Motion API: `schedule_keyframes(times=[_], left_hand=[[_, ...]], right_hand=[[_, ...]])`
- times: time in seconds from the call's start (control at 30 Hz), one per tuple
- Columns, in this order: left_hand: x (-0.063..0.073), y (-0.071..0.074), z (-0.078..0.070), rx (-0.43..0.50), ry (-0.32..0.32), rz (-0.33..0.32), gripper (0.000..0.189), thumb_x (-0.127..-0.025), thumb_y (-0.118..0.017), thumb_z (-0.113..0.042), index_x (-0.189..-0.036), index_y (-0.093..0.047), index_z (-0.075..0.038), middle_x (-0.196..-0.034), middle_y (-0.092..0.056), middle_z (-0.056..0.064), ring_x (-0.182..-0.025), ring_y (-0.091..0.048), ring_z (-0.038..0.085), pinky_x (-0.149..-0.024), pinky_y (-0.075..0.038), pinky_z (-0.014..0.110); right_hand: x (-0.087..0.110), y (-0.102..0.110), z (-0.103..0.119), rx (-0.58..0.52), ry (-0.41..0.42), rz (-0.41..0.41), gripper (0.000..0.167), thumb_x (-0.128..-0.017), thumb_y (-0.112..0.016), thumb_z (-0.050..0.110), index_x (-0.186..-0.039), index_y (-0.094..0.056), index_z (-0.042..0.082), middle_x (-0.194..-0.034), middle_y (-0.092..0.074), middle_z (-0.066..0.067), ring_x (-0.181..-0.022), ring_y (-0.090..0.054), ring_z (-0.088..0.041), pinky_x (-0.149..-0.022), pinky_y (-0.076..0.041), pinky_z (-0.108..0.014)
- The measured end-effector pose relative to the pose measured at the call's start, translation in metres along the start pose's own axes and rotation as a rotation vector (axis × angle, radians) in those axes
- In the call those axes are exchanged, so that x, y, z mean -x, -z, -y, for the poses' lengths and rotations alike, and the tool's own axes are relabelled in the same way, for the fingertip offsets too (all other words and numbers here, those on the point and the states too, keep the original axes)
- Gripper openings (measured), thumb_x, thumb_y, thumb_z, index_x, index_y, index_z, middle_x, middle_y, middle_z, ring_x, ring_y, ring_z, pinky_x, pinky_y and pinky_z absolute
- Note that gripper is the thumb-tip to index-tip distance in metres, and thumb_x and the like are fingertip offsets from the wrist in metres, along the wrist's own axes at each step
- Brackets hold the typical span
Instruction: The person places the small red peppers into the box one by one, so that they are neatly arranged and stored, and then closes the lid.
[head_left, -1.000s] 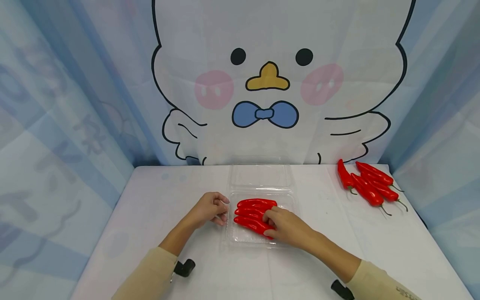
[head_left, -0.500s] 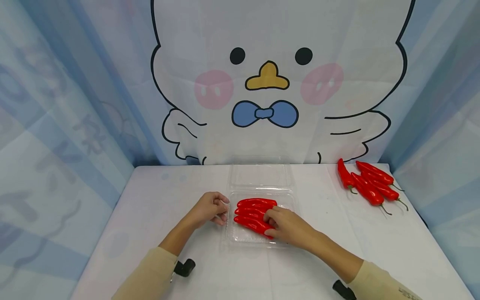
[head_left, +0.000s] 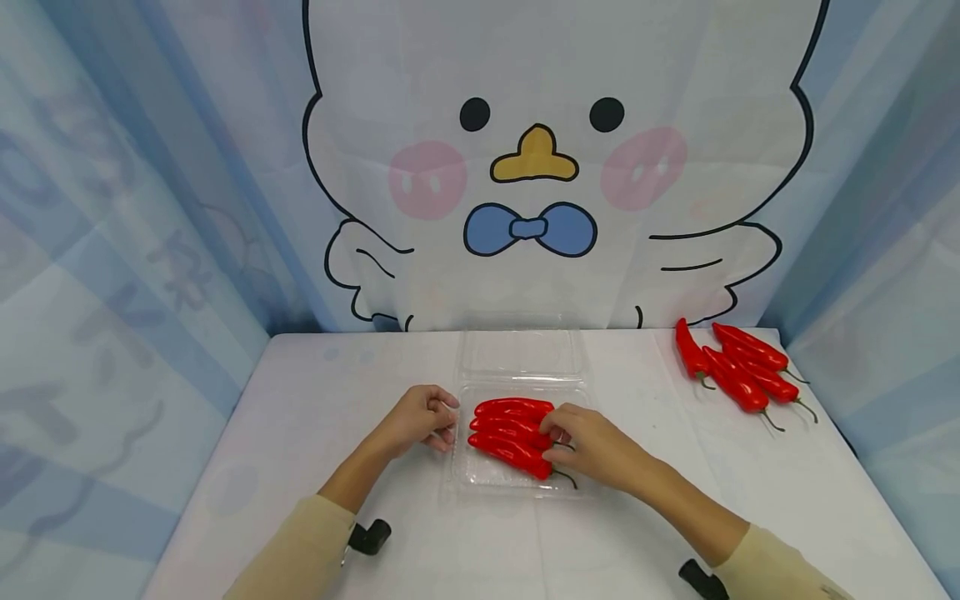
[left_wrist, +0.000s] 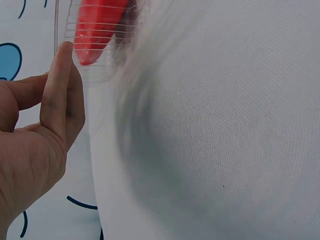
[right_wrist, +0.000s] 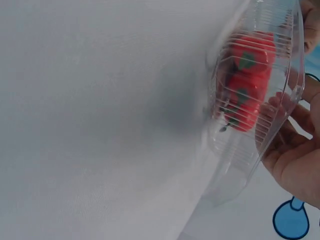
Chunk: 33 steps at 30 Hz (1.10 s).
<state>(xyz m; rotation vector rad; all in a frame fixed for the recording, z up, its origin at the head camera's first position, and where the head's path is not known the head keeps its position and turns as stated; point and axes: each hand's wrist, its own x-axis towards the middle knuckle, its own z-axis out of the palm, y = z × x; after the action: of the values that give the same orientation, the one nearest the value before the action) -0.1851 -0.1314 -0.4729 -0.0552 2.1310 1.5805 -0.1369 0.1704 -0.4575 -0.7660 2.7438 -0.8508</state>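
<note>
Several red chili peppers (head_left: 512,454) lie side by side in a clear plastic clamshell box (head_left: 487,481), stem ends to the right. My left hand (head_left: 422,418) rests at the box's left edge, with a fairly straight finger (left_wrist: 56,95) right at the wall in the left wrist view. Over the stem ends is my right hand (head_left: 596,443), its thumb and bent index finger apart with a gap between them. In the right wrist view, that hand (right_wrist: 300,155) shows behind the ribbed clear wall, and green stem ends face the camera.
The box's clear lid (head_left: 519,354) is folded back toward the printed curtain (head_left: 525,283) behind. More red chili peppers (head_left: 735,379) lie at the far right corner of the white-covered table (head_left: 330,467). Curtains hang on both sides.
My right hand has drawn back slightly to the right and up off the front pepper, whose stem now shows. The left hand and the peppers stay in place.
</note>
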Motion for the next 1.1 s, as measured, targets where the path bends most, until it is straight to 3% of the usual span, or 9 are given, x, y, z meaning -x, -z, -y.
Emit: schedule_keyframes(times=[0.17, 0.37, 0.83, 1.1], left_hand=[[0.000, 0.000, 0.001, 0.006, 0.004, 0.002, 0.024, -0.097, -0.068, 0.000, -0.119, -0.060, 0.004, -0.084, -0.064, 0.014, -0.063, -0.068, 0.018, -0.059, -0.064, 0.032], [0.000, 0.000, 0.001, 0.006, 0.000, 0.003, 0.025, -0.097, -0.067, 0.000, -0.120, -0.060, 0.005, -0.084, -0.064, 0.014, -0.063, -0.069, 0.018, -0.059, -0.064, 0.032], [-0.001, 0.000, 0.003, -0.013, -0.010, -0.010, 0.023, -0.097, -0.068, -0.001, -0.119, -0.061, 0.003, -0.085, -0.064, 0.014, -0.062, -0.068, 0.017, -0.059, -0.064, 0.032], [0.001, -0.001, 0.002, -0.014, -0.016, -0.005, 0.023, -0.097, -0.067, -0.001, -0.119, -0.061, 0.004, -0.085, -0.065, 0.015, -0.062, -0.068, 0.017, -0.059, -0.064, 0.032]], right_hand=[[0.003, 0.007, -0.007, -0.008, 0.029, -0.030, 0.034, -0.086, -0.085, 0.017, -0.116, -0.070, 0.011, -0.101, -0.069, 0.000, -0.092, -0.066, -0.017, -0.079, -0.063, -0.026], [0.006, 0.016, -0.013, -0.032, 0.008, -0.061, 0.037, -0.087, -0.083, 0.016, -0.121, -0.069, 0.011, -0.110, -0.071, -0.006, -0.099, -0.069, -0.024, -0.084, -0.065, -0.036], [0.016, 0.040, -0.030, 0.036, -0.007, -0.168, 0.040, -0.086, -0.084, 0.013, -0.122, -0.068, 0.012, -0.114, -0.071, -0.009, -0.100, -0.070, -0.026, -0.085, -0.065, -0.041], [0.022, 0.052, -0.043, 0.062, -0.065, -0.214, 0.043, -0.087, -0.084, 0.016, -0.125, -0.066, 0.009, -0.117, -0.070, -0.010, -0.104, -0.070, -0.029, -0.086, -0.064, -0.043]])
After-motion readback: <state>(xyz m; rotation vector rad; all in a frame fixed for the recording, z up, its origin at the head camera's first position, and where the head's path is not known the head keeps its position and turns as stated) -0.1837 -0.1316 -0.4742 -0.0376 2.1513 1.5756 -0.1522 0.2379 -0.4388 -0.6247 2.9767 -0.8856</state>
